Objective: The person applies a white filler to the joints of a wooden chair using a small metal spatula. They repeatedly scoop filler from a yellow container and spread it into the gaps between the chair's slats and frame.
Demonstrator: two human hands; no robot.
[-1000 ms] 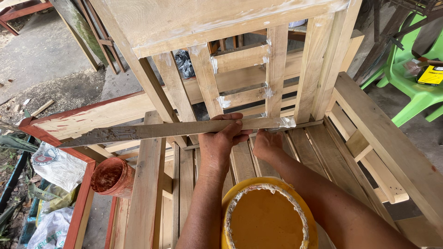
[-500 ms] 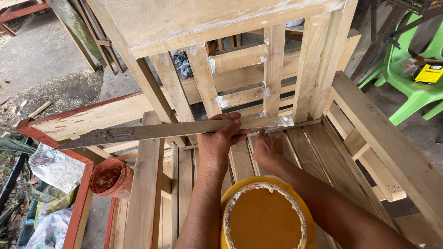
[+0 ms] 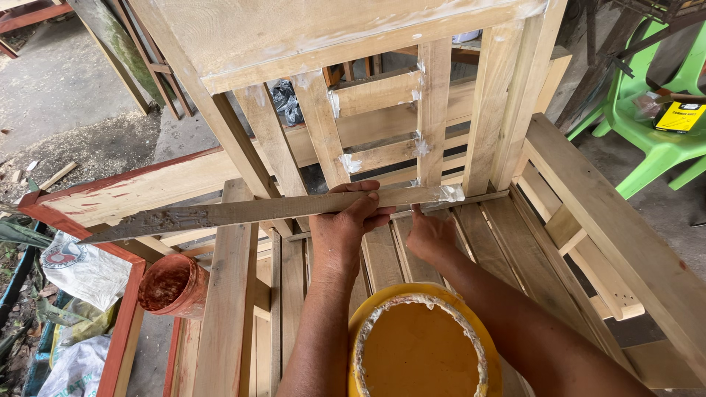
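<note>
Gripping long flat strip [image 3: 250, 211], left hand [image 3: 346, 224] wraps fingers over its top edge near middle. Strip lies crosswise above slatted seat [image 3: 507, 250] of bare wooden chair frame [image 3: 346, 44], right end smeared with white putty [image 3: 450, 193], touching back upright. Right hand [image 3: 430, 234] sits just beside, below strip, fingers pressed at seat's back edge; whether clenched cannot tell. Yellow bucket [image 3: 423, 345] near seat's front edge, between forearms. Red-brown pot [image 3: 173, 283] beyond seat's left edge.
</note>
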